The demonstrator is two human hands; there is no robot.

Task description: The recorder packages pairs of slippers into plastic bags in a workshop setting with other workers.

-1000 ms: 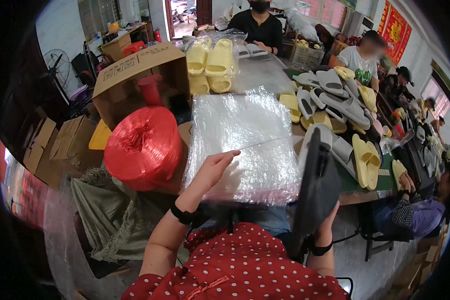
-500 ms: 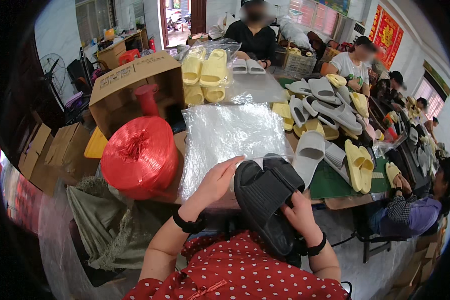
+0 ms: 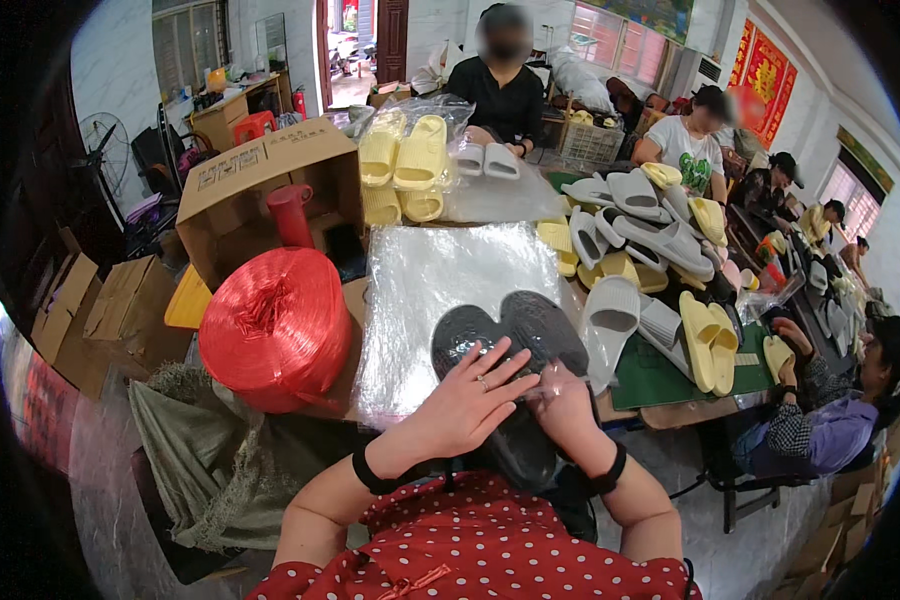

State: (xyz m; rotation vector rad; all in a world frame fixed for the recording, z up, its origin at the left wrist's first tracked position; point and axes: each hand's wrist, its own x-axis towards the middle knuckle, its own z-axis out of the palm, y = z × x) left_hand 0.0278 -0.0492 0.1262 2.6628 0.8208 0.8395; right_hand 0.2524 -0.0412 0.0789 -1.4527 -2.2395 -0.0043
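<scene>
Left of centre: big red twine spool (image 3: 275,328), open cardboard box (image 3: 260,190) above it. Lower centre: left hand (image 3: 470,400) flat, fingers spread, pressed on pair of dark slippers (image 3: 515,345) inside a clear bag; slippers resting on stack of clear plastic bags (image 3: 450,290). Just right: right hand (image 3: 562,402) curled, pinching the bag film at the slippers' edge. Right of centre: grey and yellow slippers (image 3: 660,260) heaped on the table.

The pair of dark grey slippers (image 3: 515,345), held upright a second ago, now lies soles-up on the stack of clear plastic bags (image 3: 440,290), seemingly inside one; the left hand (image 3: 470,400) and right hand (image 3: 560,405) have moved onto it.
</scene>
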